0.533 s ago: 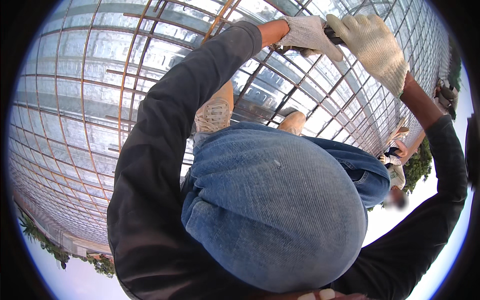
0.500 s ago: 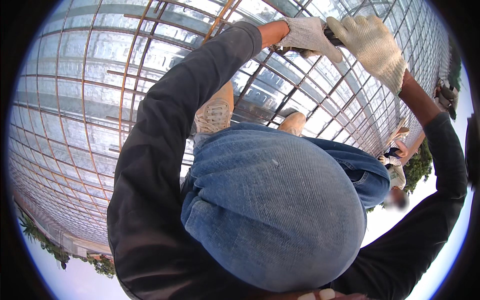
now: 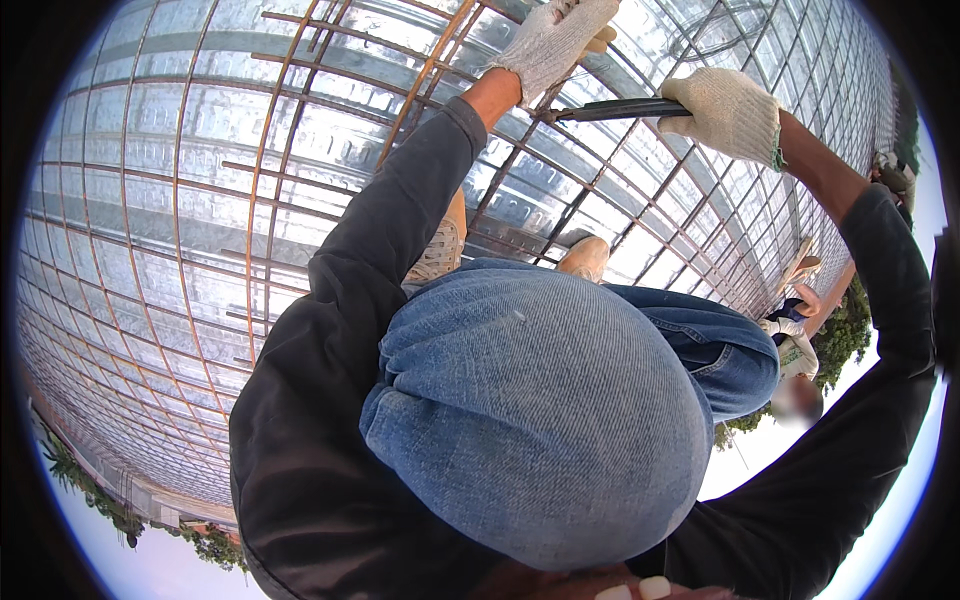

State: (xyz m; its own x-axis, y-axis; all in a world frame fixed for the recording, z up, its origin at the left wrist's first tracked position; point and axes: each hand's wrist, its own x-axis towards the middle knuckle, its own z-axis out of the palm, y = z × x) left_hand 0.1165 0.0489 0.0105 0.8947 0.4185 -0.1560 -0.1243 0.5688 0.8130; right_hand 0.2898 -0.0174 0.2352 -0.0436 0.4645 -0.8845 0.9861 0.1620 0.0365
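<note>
My right hand [image 3: 725, 115], in a cream knitted glove, is closed round the handles of dark tying pliers [image 3: 615, 109]. Their jaws point left and meet the rebar grid [image 3: 520, 148] near a crossing of bars. Up and left of the jaws is my left hand [image 3: 558, 45], in a paler knitted glove. Its fingers are curled, and what they hold, if anything, is hidden from view. Loops of thin dark wire [image 3: 715, 35] lie on the grid beyond my right hand.
Shiny ribbed metal decking [image 3: 215, 140] lies under the bars. My shoes [image 3: 583, 258] stand on it between the bars, below my bent knees in blue jeans [image 3: 550, 400]. At the right edge another person [image 3: 795, 345] crouches near the grid, with trees [image 3: 848, 325] behind.
My hands were close together over the pliers. The left has moved up and left off them; the right has shifted slightly downward, and the pliers' jaws now show against the bars.
</note>
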